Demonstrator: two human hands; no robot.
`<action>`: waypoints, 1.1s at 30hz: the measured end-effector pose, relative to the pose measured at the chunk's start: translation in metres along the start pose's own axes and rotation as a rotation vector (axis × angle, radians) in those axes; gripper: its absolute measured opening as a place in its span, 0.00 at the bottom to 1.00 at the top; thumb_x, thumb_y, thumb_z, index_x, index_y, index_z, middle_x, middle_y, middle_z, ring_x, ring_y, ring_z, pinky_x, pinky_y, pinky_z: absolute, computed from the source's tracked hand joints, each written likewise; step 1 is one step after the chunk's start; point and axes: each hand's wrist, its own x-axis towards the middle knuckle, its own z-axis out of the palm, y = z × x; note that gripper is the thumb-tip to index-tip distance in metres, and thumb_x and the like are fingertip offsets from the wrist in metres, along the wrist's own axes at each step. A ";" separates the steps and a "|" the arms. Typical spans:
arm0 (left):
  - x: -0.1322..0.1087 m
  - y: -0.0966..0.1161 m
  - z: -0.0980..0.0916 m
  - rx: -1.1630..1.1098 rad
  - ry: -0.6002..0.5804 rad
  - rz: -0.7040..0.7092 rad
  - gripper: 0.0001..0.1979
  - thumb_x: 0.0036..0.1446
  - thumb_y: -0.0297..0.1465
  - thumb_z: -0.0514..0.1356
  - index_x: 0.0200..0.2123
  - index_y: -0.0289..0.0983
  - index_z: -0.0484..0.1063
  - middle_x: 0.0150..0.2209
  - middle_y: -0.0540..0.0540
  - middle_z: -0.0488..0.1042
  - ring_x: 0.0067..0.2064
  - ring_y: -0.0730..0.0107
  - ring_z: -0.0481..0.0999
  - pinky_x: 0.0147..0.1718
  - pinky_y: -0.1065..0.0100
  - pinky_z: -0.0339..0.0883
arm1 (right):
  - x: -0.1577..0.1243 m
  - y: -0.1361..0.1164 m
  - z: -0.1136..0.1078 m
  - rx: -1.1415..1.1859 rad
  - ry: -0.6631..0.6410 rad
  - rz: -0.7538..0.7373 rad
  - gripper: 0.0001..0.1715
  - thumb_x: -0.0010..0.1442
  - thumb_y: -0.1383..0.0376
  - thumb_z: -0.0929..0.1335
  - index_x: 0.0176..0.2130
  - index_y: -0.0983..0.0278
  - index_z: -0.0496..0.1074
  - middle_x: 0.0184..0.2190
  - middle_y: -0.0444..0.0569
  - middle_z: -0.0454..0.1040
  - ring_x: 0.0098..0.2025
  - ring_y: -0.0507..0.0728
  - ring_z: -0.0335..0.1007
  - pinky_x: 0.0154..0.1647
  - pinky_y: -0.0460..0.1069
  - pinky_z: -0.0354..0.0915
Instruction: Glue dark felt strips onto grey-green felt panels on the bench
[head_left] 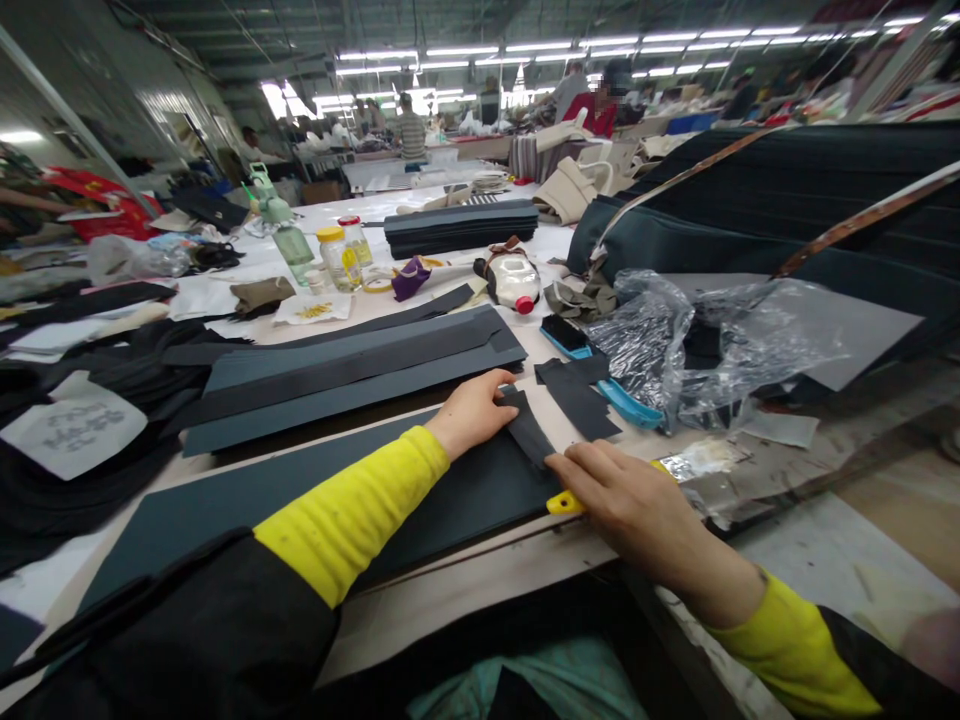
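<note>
My left hand (476, 412) lies at the far end of a short black strip (529, 430), its thumb and forefinger closed on that end. The strip lies over the right end of a long dark teal panel (315, 490). At the strip's near end are the fingertips of my right hand (630, 495). That hand is also closed around a brush with a yellow handle (564, 503). Its pale, glue-smeared head (705, 457) sticks out to the right, past the knuckles.
Behind my hands lies a stack of teal panels (360, 360) with black strips on top. To the right are a blue-backed brush (566, 338), crumpled clear plastic (652, 330) and a large dark pile (787, 190). Jars (339, 260) and a green bottle (291, 245) stand farther back.
</note>
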 end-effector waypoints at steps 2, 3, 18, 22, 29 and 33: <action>0.000 -0.003 0.001 -0.008 0.010 0.010 0.23 0.49 0.28 0.60 0.50 0.35 0.66 0.40 0.44 0.73 0.42 0.64 0.72 0.44 0.65 0.66 | 0.001 0.000 -0.001 -0.017 -0.017 0.004 0.12 0.56 0.77 0.60 0.39 0.69 0.68 0.32 0.52 0.65 0.33 0.56 0.58 0.29 0.49 0.53; 0.000 -0.004 0.002 -0.010 0.013 0.013 0.23 0.49 0.29 0.60 0.50 0.35 0.65 0.40 0.44 0.73 0.42 0.64 0.72 0.44 0.65 0.66 | 0.002 0.000 -0.001 -0.020 -0.025 0.006 0.12 0.56 0.77 0.60 0.39 0.69 0.68 0.32 0.52 0.65 0.33 0.56 0.58 0.29 0.49 0.53; -0.003 -0.002 0.005 0.077 0.023 0.007 0.22 0.50 0.30 0.59 0.50 0.36 0.65 0.40 0.44 0.73 0.41 0.64 0.73 0.42 0.65 0.67 | 0.000 -0.002 0.003 0.040 -0.080 0.017 0.13 0.54 0.78 0.62 0.39 0.70 0.69 0.32 0.51 0.63 0.33 0.57 0.57 0.29 0.49 0.53; -0.009 0.003 0.004 0.152 0.027 0.046 0.22 0.52 0.29 0.59 0.51 0.37 0.63 0.41 0.45 0.72 0.43 0.64 0.72 0.45 0.64 0.65 | 0.002 0.000 0.002 0.067 -0.113 0.009 0.09 0.55 0.77 0.64 0.36 0.68 0.69 0.31 0.50 0.63 0.33 0.56 0.58 0.29 0.49 0.54; -0.022 0.016 0.007 0.659 0.052 0.346 0.09 0.59 0.26 0.49 0.40 0.35 0.67 0.44 0.41 0.68 0.47 0.58 0.66 0.44 0.59 0.64 | 0.008 -0.001 0.006 0.174 -0.174 0.067 0.07 0.61 0.70 0.63 0.33 0.66 0.71 0.29 0.48 0.64 0.32 0.54 0.62 0.31 0.48 0.58; -0.030 0.015 0.008 0.661 -0.029 0.364 0.12 0.60 0.35 0.51 0.38 0.33 0.68 0.41 0.41 0.71 0.45 0.59 0.68 0.45 0.61 0.64 | 0.013 0.004 -0.005 0.202 -0.205 0.063 0.08 0.60 0.70 0.63 0.33 0.66 0.71 0.28 0.48 0.65 0.30 0.53 0.63 0.29 0.47 0.60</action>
